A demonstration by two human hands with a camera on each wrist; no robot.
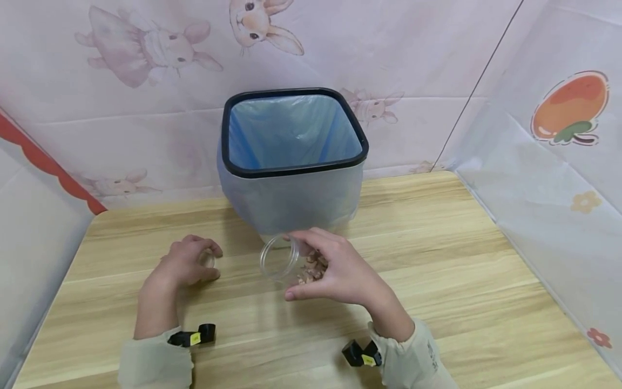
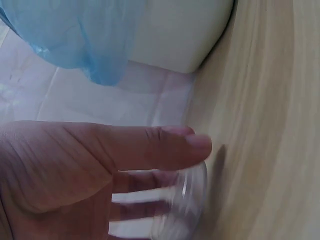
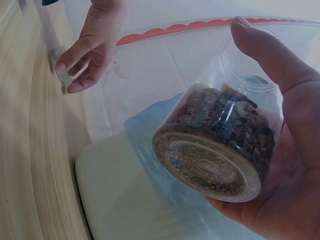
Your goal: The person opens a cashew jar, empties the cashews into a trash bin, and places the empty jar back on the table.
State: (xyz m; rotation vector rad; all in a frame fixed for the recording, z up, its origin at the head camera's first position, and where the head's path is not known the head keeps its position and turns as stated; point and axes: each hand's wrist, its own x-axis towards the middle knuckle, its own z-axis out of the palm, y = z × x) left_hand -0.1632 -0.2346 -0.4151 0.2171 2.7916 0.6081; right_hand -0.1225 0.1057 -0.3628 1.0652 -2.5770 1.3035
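Note:
My right hand grips a clear plastic jar, tipped on its side with its uncovered mouth facing left in the head view. Brown dried pieces lie in the jar's lower end, and fine crumbs show through its base in the right wrist view. Over at the left, my left hand holds a round clear lid by its edge, between thumb and fingers. The lid is close to the tabletop; whether it touches the wood, I cannot tell.
A pale trash bin with a black rim and a blue liner stands at the back of the wooden table, just beyond the jar. Walls with printed rabbits enclose the table's back and sides.

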